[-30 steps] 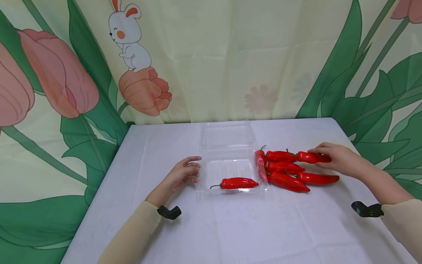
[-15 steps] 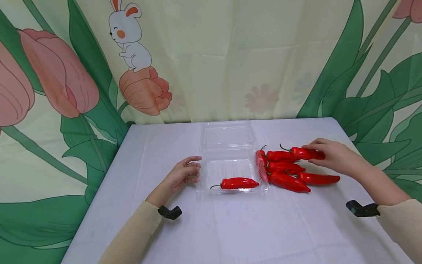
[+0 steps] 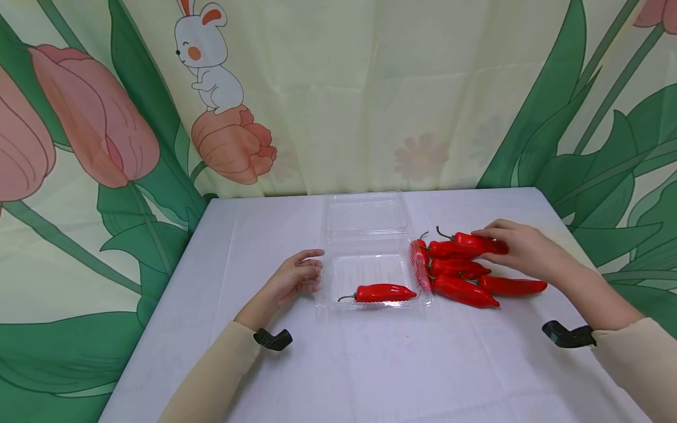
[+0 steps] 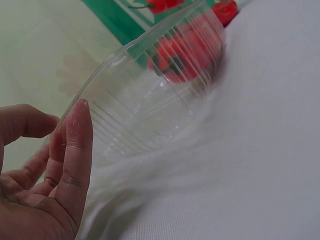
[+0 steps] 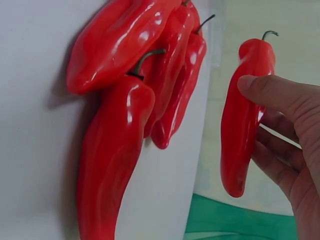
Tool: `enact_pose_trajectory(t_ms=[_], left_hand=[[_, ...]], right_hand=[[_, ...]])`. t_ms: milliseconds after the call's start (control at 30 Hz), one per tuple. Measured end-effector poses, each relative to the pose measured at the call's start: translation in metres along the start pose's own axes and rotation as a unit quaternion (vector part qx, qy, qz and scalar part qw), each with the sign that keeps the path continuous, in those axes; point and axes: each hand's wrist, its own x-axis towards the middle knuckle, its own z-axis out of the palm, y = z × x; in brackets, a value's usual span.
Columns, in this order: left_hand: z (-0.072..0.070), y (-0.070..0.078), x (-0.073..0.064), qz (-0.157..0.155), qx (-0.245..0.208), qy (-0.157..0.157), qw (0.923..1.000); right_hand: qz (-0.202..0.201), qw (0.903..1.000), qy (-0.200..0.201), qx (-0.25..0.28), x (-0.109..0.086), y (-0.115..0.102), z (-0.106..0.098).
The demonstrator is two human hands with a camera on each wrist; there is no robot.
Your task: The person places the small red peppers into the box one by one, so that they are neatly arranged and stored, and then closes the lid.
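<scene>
My right hand [image 3: 520, 247] holds a red chili pepper [image 3: 468, 241] by its tip end, the green stem pointing left. In the right wrist view, thumb and fingers grip this chili pepper [image 5: 245, 110] from both sides, apart from the others. Several more red chili peppers [image 3: 465, 291] lie below and beside it. My left hand [image 3: 293, 279] is at the left edge of a clear plastic clamshell box [image 3: 365, 267], its fingers loosely bent. The left wrist view shows these fingers [image 4: 72, 150] by the box rim; whether they touch it is unclear.
One red chili pepper [image 3: 385, 292] lies along the near side of the box; another [image 3: 419, 264] is by its right wall. The box lid [image 3: 365, 214] is folded back. A white cloth covers the table [image 3: 402, 364]; a printed curtain [image 3: 338, 117] hangs behind.
My right hand has lifted the chili pepper off the table and carried it left, over the row of peppers. My left hand and the box have stayed where they were.
</scene>
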Motion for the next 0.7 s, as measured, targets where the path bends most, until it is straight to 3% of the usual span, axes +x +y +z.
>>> enact_pose_trajectory(t_ms=[700], left_hand=[[0.0, -0.002, 0.001, 0.005, -0.006, -0.001, 1.0]], right_hand=[[-0.027, 0.9993, -0.023, 0.007, 0.02, -0.048, 0.008]])
